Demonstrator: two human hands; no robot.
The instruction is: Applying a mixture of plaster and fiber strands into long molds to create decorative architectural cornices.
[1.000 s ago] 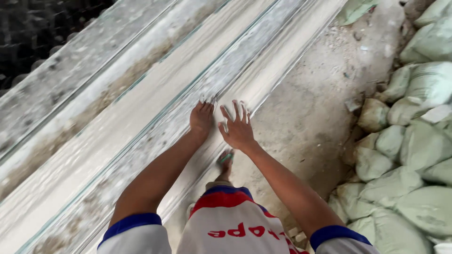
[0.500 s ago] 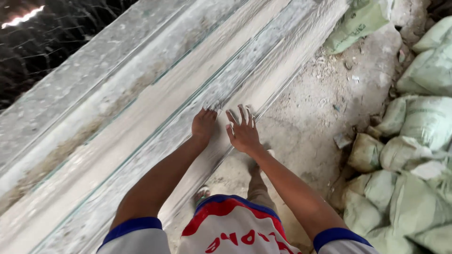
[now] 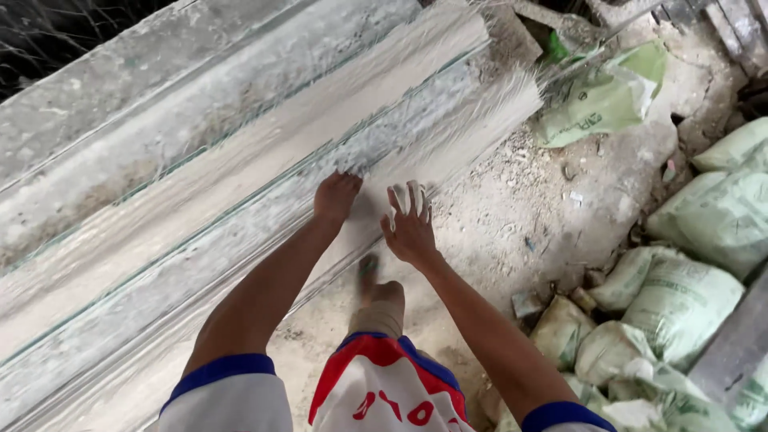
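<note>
Our fingertips on the left hand [image 3: 336, 197] are hard to make out: they curl down into the pale surface of the moulding [image 3: 240, 216], and we cannot tell whether they pinch anything or only press. The right hand [image 3: 410, 226] is plainer, fingers spread wide and open, palm down, grasping nothing; its fingertips touch the near edge of the moulding, pale with dust. Both our shoulders and sleeves are cut off by the near edge of the view.

The moulding is a long, ridged, plaster-grey piece running from the near left to the far right, where its end frays into fine fibres. It lies directly under both hands, the left hand further onto it, the right at its near lip. Its near-left end is cut off.

Between our arms a foot [image 3: 370, 272] stands on the dusty floor [image 3: 512, 200], partly hidden by the knee. To the right lie green sacks [image 3: 680, 296], stacked, some cut off. One flat sack [image 3: 600, 100] lies at the far right.
</note>
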